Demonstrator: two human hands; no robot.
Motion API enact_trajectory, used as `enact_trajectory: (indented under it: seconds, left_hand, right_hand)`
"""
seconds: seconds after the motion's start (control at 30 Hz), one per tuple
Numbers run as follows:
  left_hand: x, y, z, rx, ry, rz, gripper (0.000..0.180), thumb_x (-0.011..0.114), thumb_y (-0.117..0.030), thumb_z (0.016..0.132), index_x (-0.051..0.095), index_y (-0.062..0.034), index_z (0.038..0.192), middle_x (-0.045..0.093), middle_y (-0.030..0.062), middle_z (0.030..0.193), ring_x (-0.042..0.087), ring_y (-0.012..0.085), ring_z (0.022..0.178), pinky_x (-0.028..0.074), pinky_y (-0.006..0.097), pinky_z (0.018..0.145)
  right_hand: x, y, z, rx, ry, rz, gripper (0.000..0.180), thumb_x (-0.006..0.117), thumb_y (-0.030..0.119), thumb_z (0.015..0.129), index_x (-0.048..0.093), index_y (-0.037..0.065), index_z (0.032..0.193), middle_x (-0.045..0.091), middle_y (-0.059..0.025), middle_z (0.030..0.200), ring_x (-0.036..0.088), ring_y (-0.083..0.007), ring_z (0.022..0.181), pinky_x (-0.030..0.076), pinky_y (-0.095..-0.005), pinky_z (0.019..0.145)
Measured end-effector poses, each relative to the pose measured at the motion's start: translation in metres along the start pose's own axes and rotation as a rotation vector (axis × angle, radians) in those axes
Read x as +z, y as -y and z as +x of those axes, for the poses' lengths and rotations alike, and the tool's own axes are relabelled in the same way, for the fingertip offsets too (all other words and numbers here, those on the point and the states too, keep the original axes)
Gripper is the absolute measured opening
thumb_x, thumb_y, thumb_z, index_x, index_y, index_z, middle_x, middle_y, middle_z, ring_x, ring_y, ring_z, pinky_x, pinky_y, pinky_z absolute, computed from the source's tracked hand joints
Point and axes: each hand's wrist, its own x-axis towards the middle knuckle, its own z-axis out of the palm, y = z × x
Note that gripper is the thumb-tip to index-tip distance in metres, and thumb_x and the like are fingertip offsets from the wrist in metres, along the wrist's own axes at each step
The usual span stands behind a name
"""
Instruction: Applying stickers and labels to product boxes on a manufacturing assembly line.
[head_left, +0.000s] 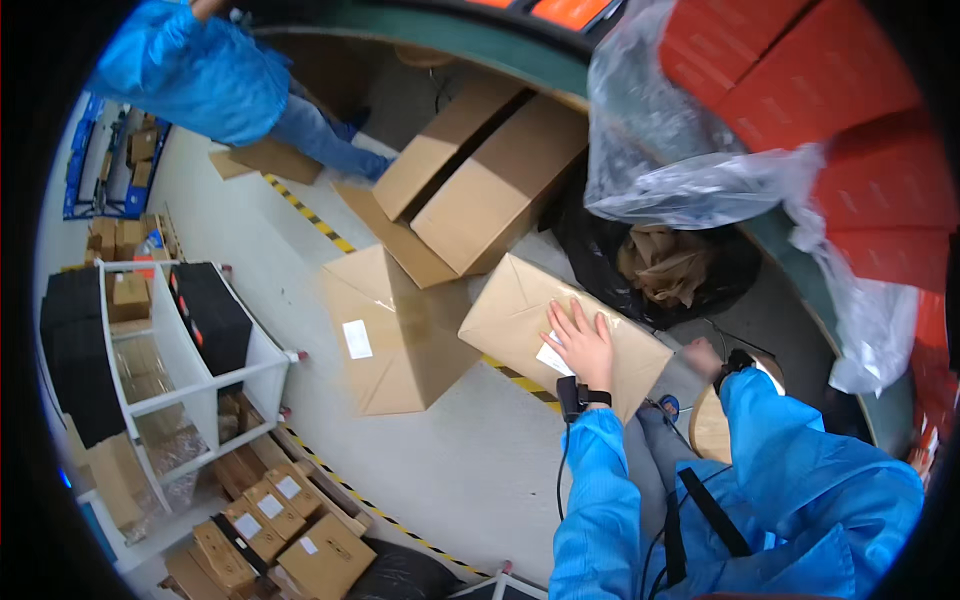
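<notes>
My left hand (582, 345) lies flat with fingers spread on the top of a brown cardboard box (520, 300), partly over its white label (551, 354). The box is closed, with clear tape along its edge. My right hand (703, 357) is beside the box's right end, smeared by motion, and its fingers cannot be made out. To the left, a second closed cardboard box (390, 345) with a white label sits on the floor. Beyond it stands a large carton (490, 170) with a dark gap between its top flaps.
A black bag (735, 290) holds crumpled brown paper. Red boxes (800, 90) and clear plastic sheeting (660, 150) occupy the bench at right. A wooden stool (712, 425) is by my legs. Another person (215, 75) stands far left; a white rack (190, 385) and stacked cartons (325, 560) are left.
</notes>
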Motion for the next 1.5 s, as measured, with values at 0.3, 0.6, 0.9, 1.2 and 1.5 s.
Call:
enact_trajectory:
  seconds: [0.3, 0.6, 0.9, 1.2, 1.5]
  left_hand:
    - [-0.092, 0.002, -0.078, 0.124, 0.647, -0.273, 0.029, 0.058, -0.021, 0.081, 0.059, 0.0028, 0.097, 0.056, 0.0258, 0.11, 0.052, 0.0422, 0.101, 0.041, 0.048, 0.088]
    - [-0.19, 0.03, -0.162, 0.304, 1.139, -0.172, 0.04, 0.056, -0.032, 0.087, 0.058, 0.0005, 0.109, 0.065, 0.0224, 0.101, 0.062, 0.0365, 0.097, 0.048, 0.041, 0.084]
    - [-0.363, -0.173, -0.13, 0.598, 1.007, -0.542, 0.033, 0.052, -0.025, 0.094, 0.054, 0.0013, 0.114, 0.065, 0.0178, 0.101, 0.064, 0.0249, 0.094, 0.049, 0.034, 0.082]
    - [-0.405, -0.273, -0.154, 0.584, 1.173, -0.825, 0.026, 0.052, -0.014, 0.094, 0.052, 0.0002, 0.116, 0.064, 0.0109, 0.105, 0.06, 0.0164, 0.097, 0.047, 0.028, 0.084]
    - [-0.402, -0.306, -0.087, 0.691, 1.193, -0.642, 0.026, 0.052, -0.015, 0.094, 0.053, 0.0, 0.115, 0.064, 0.0127, 0.106, 0.06, 0.018, 0.098, 0.047, 0.028, 0.086]
  right_hand:
    - [-0.04, -0.063, -0.239, -0.279, 0.471, 0.588, 0.022, 0.051, 0.029, 0.091, 0.056, 0.008, 0.097, 0.06, -0.0024, 0.082, 0.062, -0.0121, 0.069, 0.05, -0.0256, 0.059]
    - [-0.106, -0.198, -0.335, -0.252, 0.124, 0.83, 0.02, 0.054, 0.018, 0.09, 0.061, 0.0, 0.092, 0.064, -0.0097, 0.074, 0.064, -0.0176, 0.066, 0.053, -0.0302, 0.061]
    - [-0.133, -0.335, -0.394, -0.225, -0.301, 1.219, 0.014, 0.05, 0.013, 0.087, 0.059, 0.003, 0.091, 0.062, -0.0064, 0.073, 0.061, -0.0155, 0.067, 0.051, -0.0278, 0.064]
    - [-0.241, -0.288, -0.32, 0.002, -0.592, 1.171, 0.065, 0.065, 0.047, 0.079, 0.043, -0.001, 0.117, 0.049, -0.015, 0.108, 0.055, -0.0221, 0.091, 0.051, -0.0351, 0.068]
    - [-0.326, -0.185, -0.227, 0.536, -0.55, 1.848, 0.123, 0.083, 0.055, 0.056, 0.011, -0.002, 0.137, 0.027, -0.0201, 0.141, 0.038, -0.0358, 0.124, 0.044, -0.0552, 0.09]
